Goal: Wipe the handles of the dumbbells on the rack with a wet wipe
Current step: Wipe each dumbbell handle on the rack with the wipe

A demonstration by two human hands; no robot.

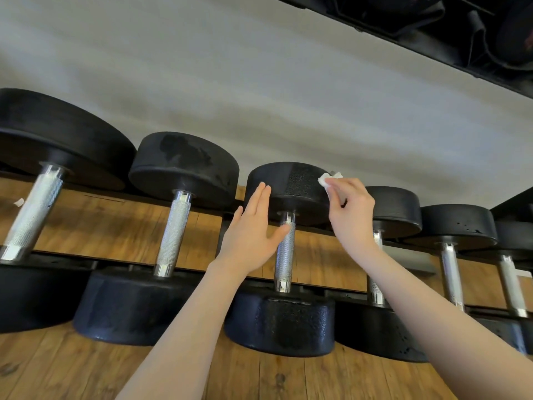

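Along the bottom of the frame, wooden floor planks [57, 368] are seen, and two bare forearms rise from the lower edge toward the centre. Just above the floor, a row of dumbbells is laid across a black rack [66, 262], their near heads in the lower half of the frame and their far heads across the middle. The middle dumbbell [279, 323] is shown with its knurled steel handle [285, 255] running up the centre of the frame. The left hand [250, 230] is held flat with straight fingers just left of that handle; its fingertips lie over the far head's left edge, and the thumb is stretched to the right, reaching the top of the handle. The right hand [350, 210], right of centre, is curled around a small white wet wipe [328, 180], which is pinched at the upper right edge of the same far head; whether the wipe is pressed on the rubber cannot be told. To the left, two larger dumbbells [131, 306] are racked, and smaller ones [458, 226] sit to the right. Behind the row, a pale grey wall [230, 82] fills the upper frame, and a dark shelf [432, 30] crosses the upper right corner.
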